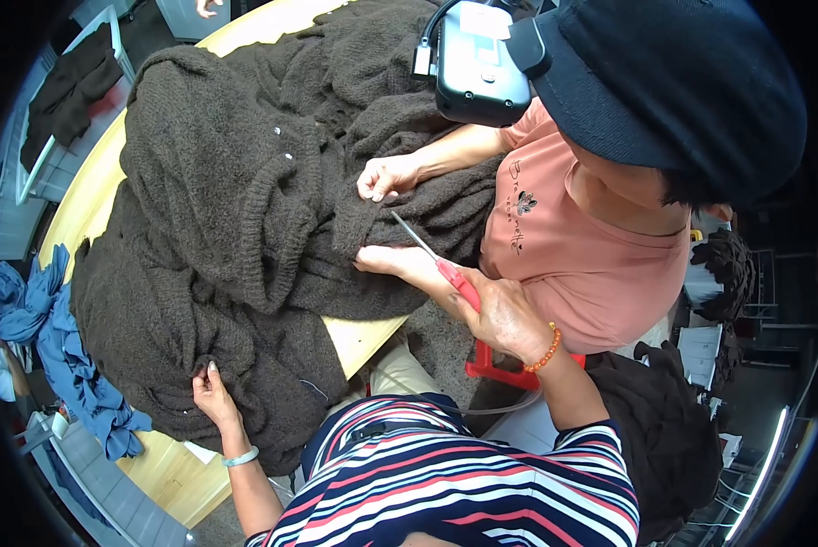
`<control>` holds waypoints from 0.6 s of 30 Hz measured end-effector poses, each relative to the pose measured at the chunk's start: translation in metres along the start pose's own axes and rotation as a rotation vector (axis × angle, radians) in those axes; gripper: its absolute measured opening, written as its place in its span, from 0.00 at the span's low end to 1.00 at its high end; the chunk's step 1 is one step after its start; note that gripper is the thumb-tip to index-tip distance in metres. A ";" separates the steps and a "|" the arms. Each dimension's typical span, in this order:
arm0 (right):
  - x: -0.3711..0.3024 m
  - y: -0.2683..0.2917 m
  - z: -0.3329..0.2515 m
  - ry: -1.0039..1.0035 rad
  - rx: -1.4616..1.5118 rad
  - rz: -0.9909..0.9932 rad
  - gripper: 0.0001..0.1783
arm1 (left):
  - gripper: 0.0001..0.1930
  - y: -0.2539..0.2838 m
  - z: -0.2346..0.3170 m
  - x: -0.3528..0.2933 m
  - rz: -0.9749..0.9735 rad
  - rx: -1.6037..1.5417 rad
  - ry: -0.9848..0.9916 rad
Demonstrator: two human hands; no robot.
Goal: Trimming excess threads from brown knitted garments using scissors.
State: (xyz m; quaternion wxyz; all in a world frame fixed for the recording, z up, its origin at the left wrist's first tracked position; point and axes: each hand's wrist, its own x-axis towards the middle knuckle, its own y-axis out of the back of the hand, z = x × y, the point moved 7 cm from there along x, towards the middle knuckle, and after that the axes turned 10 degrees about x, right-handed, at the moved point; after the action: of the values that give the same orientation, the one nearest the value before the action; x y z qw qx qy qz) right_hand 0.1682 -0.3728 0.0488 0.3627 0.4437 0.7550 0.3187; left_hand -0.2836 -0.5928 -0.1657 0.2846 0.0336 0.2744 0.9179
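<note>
Dark brown knitted garments (208,173) lie heaped over the table, with ribbed bands showing. My left hand (213,397) is closed in a pinch on a fold of the knit at the near left of the heap. In my right hand (509,319) is a red-handled tool with a slim pointed metal shaft (436,256); its exact kind is unclear. The tip points up and left, close to a co-worker's hand (386,179), which is at the knit. The co-worker's other hand (372,259) is on the same piece, below the tool.
A co-worker in a pink shirt (582,246) and dark cap leans in on the right. The pale yellow table (181,479) has a curved edge. Blue cloth (81,365) hangs at the left. A red object (500,369) stands below my right hand; more dark garments (655,419) are piled at right.
</note>
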 end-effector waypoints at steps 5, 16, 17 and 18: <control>0.000 -0.001 -0.017 0.013 -0.024 -0.042 0.17 | 0.07 0.001 0.005 -0.001 -0.034 0.024 0.041; 0.005 0.006 -0.006 -0.107 -0.089 -0.037 0.20 | 0.08 0.001 0.013 -0.003 -0.059 0.059 0.032; 0.001 0.007 -0.010 -0.098 -0.053 -0.049 0.21 | 0.08 0.001 0.016 -0.003 -0.050 0.067 0.012; -0.003 0.006 -0.010 -0.096 -0.053 -0.050 0.21 | 0.08 0.001 0.019 -0.004 -0.041 0.074 -0.007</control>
State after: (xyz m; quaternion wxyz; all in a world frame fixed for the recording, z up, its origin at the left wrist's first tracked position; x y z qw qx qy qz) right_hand 0.1636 -0.3745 0.0599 0.4182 0.4297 0.7388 0.3077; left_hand -0.2766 -0.5860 -0.1489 0.3026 0.0417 0.3080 0.9010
